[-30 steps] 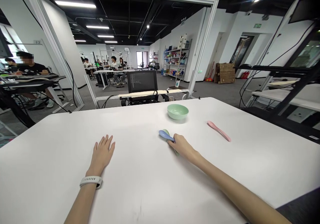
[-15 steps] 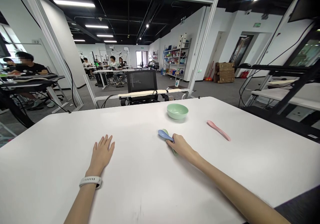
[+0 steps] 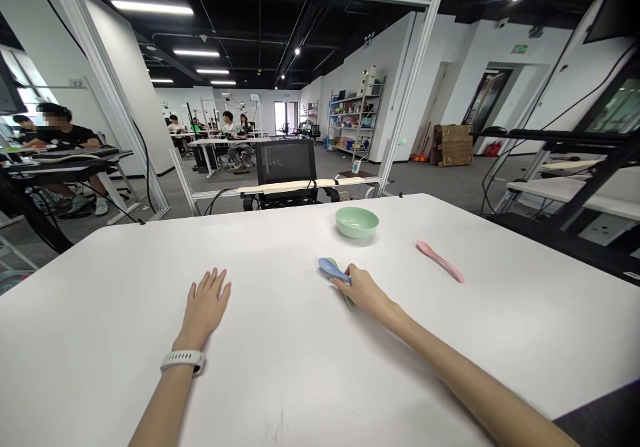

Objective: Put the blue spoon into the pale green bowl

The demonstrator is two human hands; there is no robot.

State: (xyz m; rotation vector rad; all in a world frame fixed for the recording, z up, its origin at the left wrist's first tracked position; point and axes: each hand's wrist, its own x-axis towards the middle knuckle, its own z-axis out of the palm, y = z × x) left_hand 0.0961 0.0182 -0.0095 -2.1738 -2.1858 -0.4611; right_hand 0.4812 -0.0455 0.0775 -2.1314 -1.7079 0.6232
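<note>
My right hand (image 3: 365, 292) is closed on the handle of a blue spoon (image 3: 332, 269), its bowl pointing to the left. Under it lies a green spoon (image 3: 349, 302), crossing beneath the blue one and partly hidden by my fingers. My left hand (image 3: 206, 304) rests flat on the white table with its fingers spread, holding nothing. A light green bowl (image 3: 357, 223) stands beyond my right hand. Off to its right, a pink spoon (image 3: 440, 261) lies slanted on the tabletop.
The white table (image 3: 280, 367) fills the foreground. At its far edge stand a metal frame (image 3: 407, 87) and a black mesh chair (image 3: 286, 162). People sit at desks farther back on the left. A dark rack (image 3: 560, 227) is beside the table on the right.
Both hands and the spoons keep practically the same places. The whole view has shifted slightly, with everything appearing a few pixels farther right.
</note>
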